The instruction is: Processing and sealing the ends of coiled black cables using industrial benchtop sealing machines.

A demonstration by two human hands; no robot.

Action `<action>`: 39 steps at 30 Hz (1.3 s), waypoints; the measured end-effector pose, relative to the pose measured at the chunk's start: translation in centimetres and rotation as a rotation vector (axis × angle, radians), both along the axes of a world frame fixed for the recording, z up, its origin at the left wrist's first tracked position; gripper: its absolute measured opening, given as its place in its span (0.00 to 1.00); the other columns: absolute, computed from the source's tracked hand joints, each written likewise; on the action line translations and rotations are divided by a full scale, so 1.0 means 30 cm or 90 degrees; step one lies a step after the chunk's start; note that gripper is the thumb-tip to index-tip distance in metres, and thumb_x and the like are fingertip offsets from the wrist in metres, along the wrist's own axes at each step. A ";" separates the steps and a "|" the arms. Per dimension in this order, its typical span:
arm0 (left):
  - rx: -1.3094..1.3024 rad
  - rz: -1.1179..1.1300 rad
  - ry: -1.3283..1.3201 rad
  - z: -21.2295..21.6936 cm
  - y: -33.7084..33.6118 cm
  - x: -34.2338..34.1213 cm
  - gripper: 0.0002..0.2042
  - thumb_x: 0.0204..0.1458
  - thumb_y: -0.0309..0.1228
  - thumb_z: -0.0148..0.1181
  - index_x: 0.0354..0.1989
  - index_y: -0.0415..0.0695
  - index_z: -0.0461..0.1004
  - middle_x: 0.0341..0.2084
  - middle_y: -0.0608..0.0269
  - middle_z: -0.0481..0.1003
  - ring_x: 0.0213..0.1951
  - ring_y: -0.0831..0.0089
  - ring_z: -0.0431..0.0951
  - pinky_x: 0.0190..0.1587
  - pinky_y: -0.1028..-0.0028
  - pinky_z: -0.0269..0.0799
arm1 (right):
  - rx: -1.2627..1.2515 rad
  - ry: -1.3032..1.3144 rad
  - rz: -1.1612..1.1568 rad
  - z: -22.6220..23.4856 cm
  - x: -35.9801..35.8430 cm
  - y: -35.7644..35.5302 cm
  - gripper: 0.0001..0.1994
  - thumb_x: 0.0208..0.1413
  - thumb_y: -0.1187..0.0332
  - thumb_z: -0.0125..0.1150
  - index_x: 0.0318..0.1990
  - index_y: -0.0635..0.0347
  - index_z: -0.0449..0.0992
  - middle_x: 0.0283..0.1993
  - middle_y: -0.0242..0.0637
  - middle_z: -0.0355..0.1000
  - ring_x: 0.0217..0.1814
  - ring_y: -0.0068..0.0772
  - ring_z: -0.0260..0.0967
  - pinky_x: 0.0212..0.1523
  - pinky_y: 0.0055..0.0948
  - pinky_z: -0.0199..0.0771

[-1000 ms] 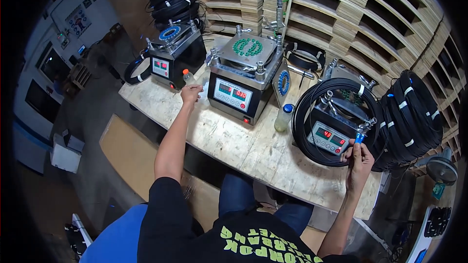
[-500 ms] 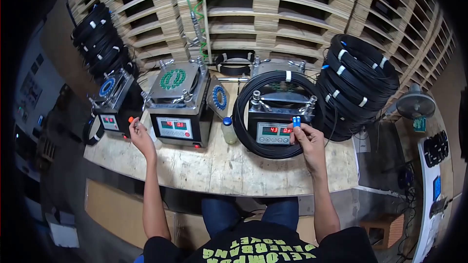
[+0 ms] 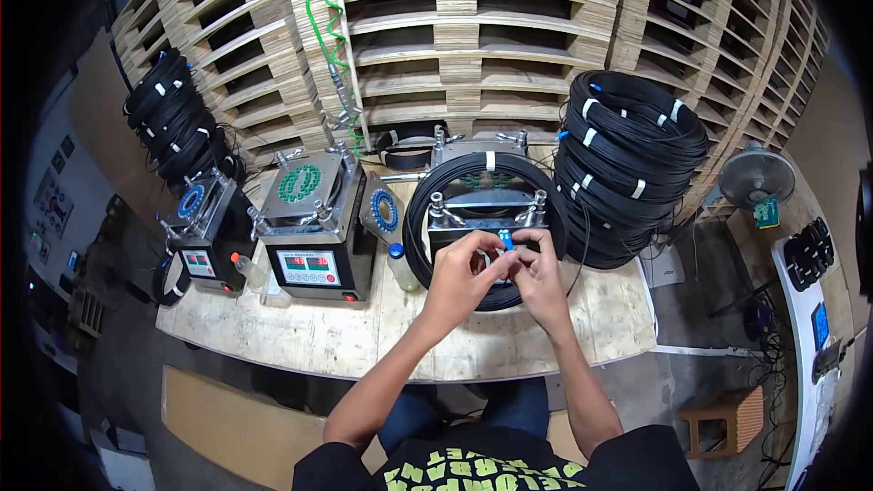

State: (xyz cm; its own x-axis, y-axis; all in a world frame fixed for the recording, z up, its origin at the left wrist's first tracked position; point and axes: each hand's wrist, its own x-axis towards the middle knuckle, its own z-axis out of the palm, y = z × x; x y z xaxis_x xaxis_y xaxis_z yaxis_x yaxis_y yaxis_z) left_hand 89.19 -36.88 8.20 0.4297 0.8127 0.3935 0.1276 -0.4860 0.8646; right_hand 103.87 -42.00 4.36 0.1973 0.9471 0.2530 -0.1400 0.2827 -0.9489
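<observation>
In front of the right-hand polishing machine, my two hands meet around a small pair of blue fibre-optic connectors (image 3: 506, 238). My right hand (image 3: 540, 284) pinches the connectors between thumb and curled fingers. My left hand (image 3: 462, 275) is closed against them from the other side, its thumb and fingertips touching the lower part. Fingers hide the connectors' lower ends. Behind the hands, a coil of black cable (image 3: 421, 259) rings the front of the machine (image 3: 486, 218), whose display is covered by my hands. A blue-capped bottle (image 3: 403, 270) stands left of the coil.
Two more polishing machines, one in the middle (image 3: 314, 268) and one at the left (image 3: 205, 259), stand on the wooden table (image 3: 400, 336). An orange-capped bottle (image 3: 244, 267) sits between them. Tall stacks of black cable coils (image 3: 627, 173) rise behind right and far left. Wooden pallets (image 3: 482, 9) line the back.
My left hand has left the orange-capped bottle and come across to the right hand. The blue connectors, in my right hand, now sit between both hands. The view has shifted slightly.
</observation>
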 end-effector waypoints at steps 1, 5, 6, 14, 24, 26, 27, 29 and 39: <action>-0.018 0.014 0.006 -0.005 -0.007 0.016 0.09 0.55 0.29 0.68 0.37 0.34 0.78 0.25 0.63 0.80 0.25 0.85 0.75 0.29 0.81 0.71 | 0.003 -0.027 -0.017 -0.018 -0.002 0.001 0.15 0.65 0.76 0.56 0.56 0.63 0.63 0.34 0.32 0.72 0.36 0.19 0.69 0.37 0.19 0.69; -0.057 0.070 0.003 -0.039 -0.005 0.068 0.11 0.55 0.30 0.68 0.35 0.34 0.77 0.21 0.61 0.78 0.22 0.84 0.74 0.24 0.79 0.67 | 0.030 -0.017 -0.012 -0.034 0.014 0.017 0.12 0.62 0.81 0.56 0.51 0.64 0.65 0.40 0.36 0.73 0.43 0.24 0.73 0.46 0.24 0.76; -0.058 0.070 0.006 -0.055 -0.007 0.070 0.11 0.55 0.30 0.68 0.35 0.34 0.77 0.21 0.61 0.78 0.22 0.84 0.74 0.24 0.79 0.67 | 0.028 -0.022 -0.011 -0.037 0.020 0.015 0.11 0.62 0.81 0.56 0.50 0.64 0.66 0.42 0.37 0.73 0.43 0.24 0.73 0.47 0.25 0.76; -0.243 -0.045 -0.306 -0.162 0.012 0.050 0.07 0.64 0.28 0.59 0.42 0.37 0.72 0.38 0.55 0.81 0.40 0.76 0.81 0.46 0.74 0.79 | -0.019 0.170 -0.007 -0.055 0.037 0.016 0.10 0.61 0.75 0.63 0.48 0.64 0.75 0.39 0.36 0.78 0.40 0.20 0.74 0.44 0.20 0.74; -0.359 0.064 -0.613 -0.159 0.144 -0.116 0.12 0.65 0.32 0.56 0.50 0.44 0.61 0.28 0.63 0.72 0.23 0.78 0.71 0.23 0.78 0.72 | 0.064 0.204 -0.020 0.088 0.168 -0.018 0.17 0.65 0.72 0.58 0.57 0.63 0.61 0.36 0.41 0.72 0.28 0.25 0.71 0.29 0.23 0.72; -0.362 0.125 -0.545 -0.141 0.210 -0.175 0.14 0.65 0.32 0.57 0.51 0.44 0.60 0.28 0.63 0.72 0.21 0.81 0.65 0.19 0.80 0.62 | 0.037 0.092 -0.080 0.150 0.210 -0.013 0.17 0.64 0.70 0.59 0.57 0.66 0.66 0.35 0.38 0.74 0.26 0.17 0.67 0.27 0.18 0.66; -0.337 0.163 -0.494 -0.127 0.251 -0.192 0.13 0.65 0.33 0.57 0.50 0.44 0.60 0.26 0.65 0.71 0.20 0.82 0.62 0.19 0.80 0.56 | 0.036 0.037 -0.087 0.149 0.246 0.017 0.16 0.64 0.70 0.58 0.56 0.67 0.68 0.35 0.37 0.74 0.25 0.15 0.65 0.26 0.17 0.64; -0.279 0.160 -0.389 -0.091 0.333 -0.197 0.11 0.63 0.32 0.60 0.48 0.43 0.66 0.26 0.68 0.71 0.21 0.84 0.63 0.21 0.82 0.56 | 0.011 -0.047 -0.112 0.156 0.320 0.079 0.14 0.64 0.71 0.57 0.54 0.67 0.72 0.34 0.33 0.73 0.25 0.12 0.61 0.25 0.15 0.61; 0.017 0.127 0.031 0.122 0.851 -0.033 0.09 0.54 0.25 0.65 0.42 0.35 0.82 0.31 0.52 0.84 0.34 0.73 0.84 0.38 0.73 0.76 | 0.097 -0.668 -0.190 0.263 0.467 0.610 0.10 0.52 0.75 0.67 0.41 0.68 0.78 0.30 0.51 0.76 0.32 0.45 0.76 0.35 0.36 0.72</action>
